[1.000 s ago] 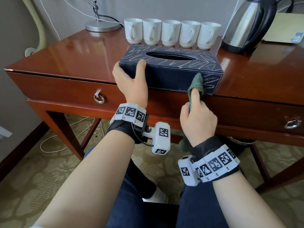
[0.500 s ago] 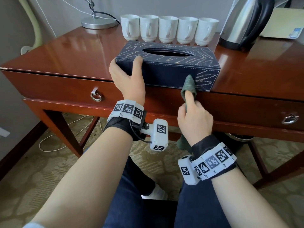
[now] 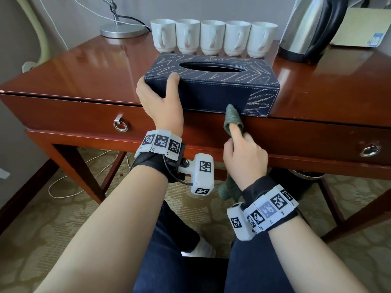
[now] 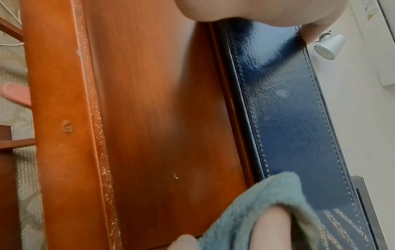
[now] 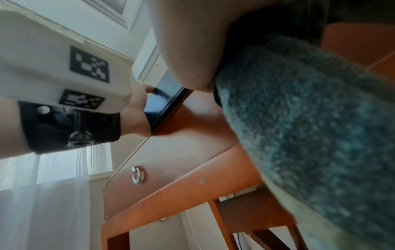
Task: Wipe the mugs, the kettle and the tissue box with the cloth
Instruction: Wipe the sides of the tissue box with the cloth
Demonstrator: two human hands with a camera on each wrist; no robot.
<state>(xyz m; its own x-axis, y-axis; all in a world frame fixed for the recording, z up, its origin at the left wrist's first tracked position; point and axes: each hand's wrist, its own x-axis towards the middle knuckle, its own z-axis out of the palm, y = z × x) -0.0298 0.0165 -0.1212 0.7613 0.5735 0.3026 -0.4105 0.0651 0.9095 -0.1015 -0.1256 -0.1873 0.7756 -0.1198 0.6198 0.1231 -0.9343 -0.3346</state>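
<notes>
A dark blue tissue box (image 3: 213, 92) with chalk-like scribbles lies at the desk's front edge. My left hand (image 3: 160, 102) grips its left end, thumb on the top. My right hand (image 3: 243, 153) holds the green cloth (image 3: 232, 119), index finger pushing it against the bottom of the box's front face. The cloth's loose end hangs under the wrist. The left wrist view shows the box's front (image 4: 284, 118) and the cloth (image 4: 256, 211) over a fingertip. The right wrist view is mostly cloth (image 5: 310, 126). Several white mugs (image 3: 212, 37) stand in a row behind the box, a steel kettle (image 3: 306, 28) to their right.
The red-brown wooden desk (image 3: 84, 70) has two drawers with ring pulls (image 3: 120, 125). A lamp base (image 3: 122, 31) with cables sits at the back left, and a yellowish pad (image 3: 364, 28) behind the kettle. Cables lie on the patterned carpet (image 3: 42, 218) under the desk.
My right hand has moved the cloth left and down along the box's front face, from near the right corner to its bottom edge. The left hand keeps its grip.
</notes>
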